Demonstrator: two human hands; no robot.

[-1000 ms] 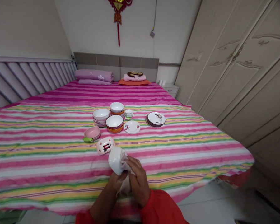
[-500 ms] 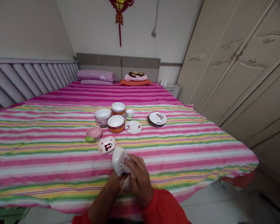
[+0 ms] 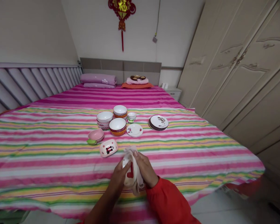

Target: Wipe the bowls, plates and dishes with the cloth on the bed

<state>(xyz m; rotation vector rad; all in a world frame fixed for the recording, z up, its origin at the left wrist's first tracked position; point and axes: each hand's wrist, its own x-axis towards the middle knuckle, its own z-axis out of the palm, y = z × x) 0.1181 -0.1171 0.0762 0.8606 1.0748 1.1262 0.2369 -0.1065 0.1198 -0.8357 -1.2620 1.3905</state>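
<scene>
My left hand (image 3: 119,175) grips a small white bowl (image 3: 128,171) with a red mark, held over the near part of the striped bed. My right hand (image 3: 145,169) presses a white cloth (image 3: 135,183) against the bowl; the cloth drapes over its top and hangs below. Both hands have their fingers closed round these things. Just beyond lies a pink rectangular dish (image 3: 108,147) with a black and red picture.
On the striped bedspread (image 3: 200,146) stand stacked bowls (image 3: 118,126), a small flowered plate (image 3: 134,129), a stack of dark-rimmed plates (image 3: 158,122), small cups (image 3: 131,116) and pink and green dishes (image 3: 95,136). A wardrobe (image 3: 242,71) rises at right. Pillows (image 3: 98,79) lie at the head.
The bowl has been turned in my hands so its red mark now faces me, and the cloth has shifted over its top. My view has tilted up slightly.
</scene>
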